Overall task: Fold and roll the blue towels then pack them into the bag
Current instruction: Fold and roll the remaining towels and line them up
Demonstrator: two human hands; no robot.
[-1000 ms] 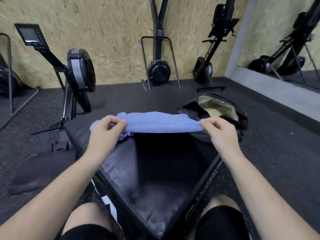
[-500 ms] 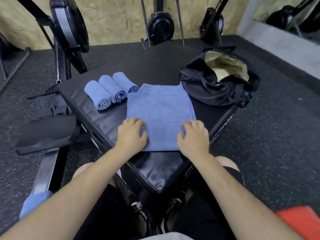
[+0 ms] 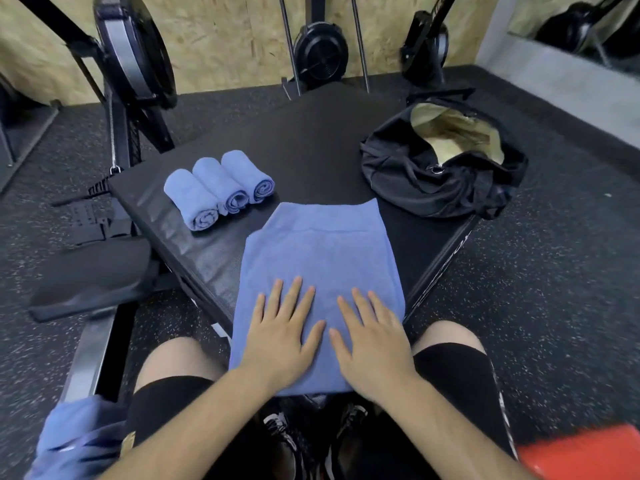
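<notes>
Around: 3 black flywheel machines (image 3: 320, 53) stand by the chipboard wall behind the padded black surface (image 3: 311, 140); a machine's rail and seat lie to its left on the speckled floor (image 3: 554, 289).
In the way: nothing lies between the flat towel (image 3: 322, 247) and the bag (image 3: 426, 181).
Counts: 3 rolled towels (image 3: 221, 188), side by side and touching, at the surface's left rear; 1 flat towel at its near corner; 1 bag.
Loose items: a blue cloth heap (image 3: 79, 434) at lower left, a blurred red thing (image 3: 581, 452) at lower right.
Bag: at the right rear corner, mouth open, pale tan interior showing; contents cannot be told.
Left hand (image 3: 284, 336): fingers (image 3: 294, 292) straight and spread, pressing flat on the towel, gripping nothing.
Right hand (image 3: 372, 344): the same, fingers (image 3: 360, 303) flat, just beside the left.
</notes>
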